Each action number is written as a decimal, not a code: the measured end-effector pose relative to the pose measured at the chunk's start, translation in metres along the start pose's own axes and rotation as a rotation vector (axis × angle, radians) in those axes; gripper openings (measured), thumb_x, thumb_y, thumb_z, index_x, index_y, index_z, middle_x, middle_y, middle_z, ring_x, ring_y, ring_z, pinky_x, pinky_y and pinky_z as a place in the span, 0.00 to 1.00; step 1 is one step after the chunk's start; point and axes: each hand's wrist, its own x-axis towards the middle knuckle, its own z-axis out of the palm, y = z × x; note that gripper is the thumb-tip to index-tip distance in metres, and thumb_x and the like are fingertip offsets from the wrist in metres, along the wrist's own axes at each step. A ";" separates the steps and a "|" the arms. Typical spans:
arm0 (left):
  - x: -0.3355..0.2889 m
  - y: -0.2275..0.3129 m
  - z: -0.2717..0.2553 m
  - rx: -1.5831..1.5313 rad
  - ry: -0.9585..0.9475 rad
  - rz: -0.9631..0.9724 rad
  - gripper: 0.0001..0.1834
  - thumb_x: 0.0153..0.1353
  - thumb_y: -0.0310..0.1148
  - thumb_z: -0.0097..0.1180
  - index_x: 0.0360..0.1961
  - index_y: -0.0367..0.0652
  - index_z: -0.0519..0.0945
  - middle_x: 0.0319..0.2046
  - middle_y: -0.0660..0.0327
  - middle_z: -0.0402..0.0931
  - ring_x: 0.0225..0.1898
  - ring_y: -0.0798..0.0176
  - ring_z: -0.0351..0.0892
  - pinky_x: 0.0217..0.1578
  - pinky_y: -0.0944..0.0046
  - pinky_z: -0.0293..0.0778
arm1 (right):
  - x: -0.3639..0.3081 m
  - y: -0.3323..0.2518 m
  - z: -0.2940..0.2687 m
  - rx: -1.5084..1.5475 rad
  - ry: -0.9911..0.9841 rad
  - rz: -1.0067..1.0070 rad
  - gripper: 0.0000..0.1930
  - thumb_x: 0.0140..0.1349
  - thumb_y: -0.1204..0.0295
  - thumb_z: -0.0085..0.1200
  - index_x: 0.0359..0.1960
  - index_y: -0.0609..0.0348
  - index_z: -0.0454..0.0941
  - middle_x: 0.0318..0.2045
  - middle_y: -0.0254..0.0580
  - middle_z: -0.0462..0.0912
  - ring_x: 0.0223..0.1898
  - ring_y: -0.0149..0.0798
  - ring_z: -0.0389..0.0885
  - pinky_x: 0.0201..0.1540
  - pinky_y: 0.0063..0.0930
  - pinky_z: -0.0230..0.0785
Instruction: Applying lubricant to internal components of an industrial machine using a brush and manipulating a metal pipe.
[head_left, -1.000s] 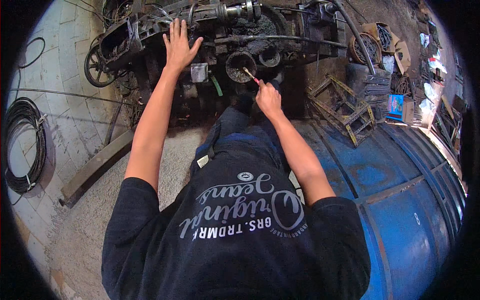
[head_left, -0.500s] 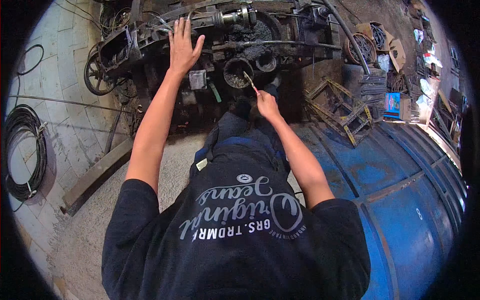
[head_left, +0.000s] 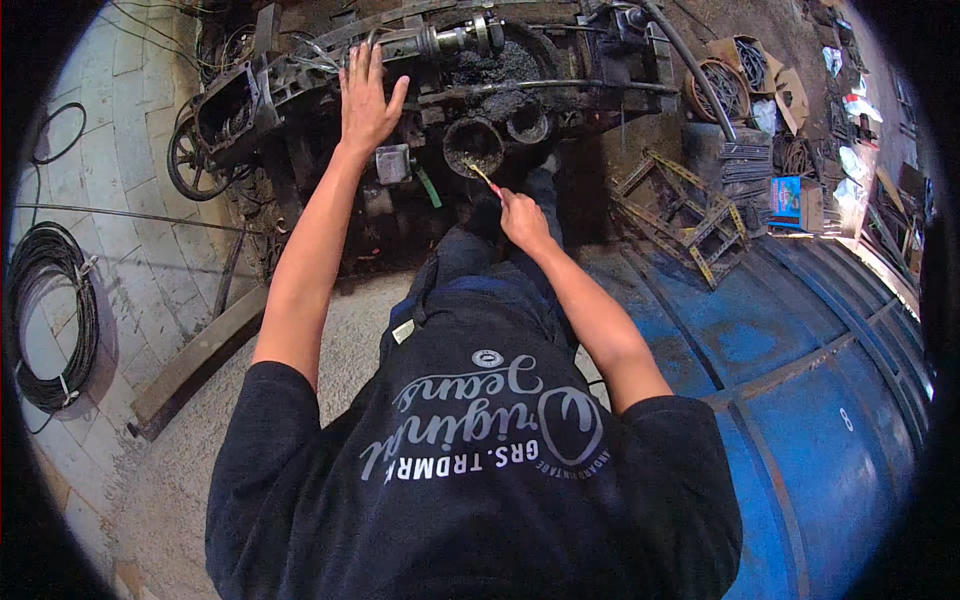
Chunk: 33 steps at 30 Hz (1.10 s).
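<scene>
Greasy machine (head_left: 450,60), sludge-filled round cup (head_left: 473,147)

Head-worn fisheye camera looks steeply down, close above the greasy machine (head_left: 440,90).

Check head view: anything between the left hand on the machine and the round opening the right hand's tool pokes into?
Head view: yes. Between left hand and round opening sits a small grey box on the greasy machine.

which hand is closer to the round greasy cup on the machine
Right. The right hand sits just below the round cup, its thin tool reaching the rim. The left hand lies flat on the machine, off to the cup's left.
</scene>
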 end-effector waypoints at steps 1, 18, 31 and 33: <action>0.000 0.000 0.000 0.006 -0.006 -0.005 0.39 0.67 0.51 0.48 0.69 0.36 0.57 0.71 0.45 0.51 0.73 0.45 0.45 0.70 0.45 0.42 | 0.001 0.000 -0.001 0.005 -0.001 -0.004 0.14 0.64 0.72 0.47 0.49 0.61 0.77 0.38 0.61 0.80 0.40 0.64 0.80 0.44 0.54 0.73; 0.070 0.006 0.034 -0.053 -0.026 0.153 0.32 0.69 0.45 0.46 0.68 0.35 0.60 0.69 0.44 0.55 0.72 0.45 0.49 0.70 0.49 0.47 | 0.149 0.003 -0.124 0.320 0.656 0.137 0.15 0.66 0.63 0.48 0.39 0.63 0.80 0.31 0.61 0.81 0.37 0.63 0.80 0.39 0.50 0.69; 0.063 0.017 0.031 -0.116 0.015 0.154 0.32 0.69 0.44 0.47 0.67 0.34 0.61 0.68 0.42 0.56 0.71 0.42 0.51 0.69 0.48 0.48 | 0.178 0.008 -0.135 0.236 0.613 0.265 0.15 0.65 0.64 0.48 0.39 0.64 0.82 0.34 0.66 0.81 0.41 0.67 0.79 0.44 0.55 0.70; 0.060 0.016 0.030 -0.108 0.010 0.135 0.32 0.69 0.44 0.47 0.67 0.34 0.61 0.68 0.42 0.56 0.71 0.42 0.51 0.69 0.48 0.48 | 0.180 0.009 -0.136 0.192 0.584 0.260 0.15 0.65 0.64 0.47 0.38 0.64 0.81 0.34 0.66 0.81 0.41 0.67 0.79 0.44 0.56 0.70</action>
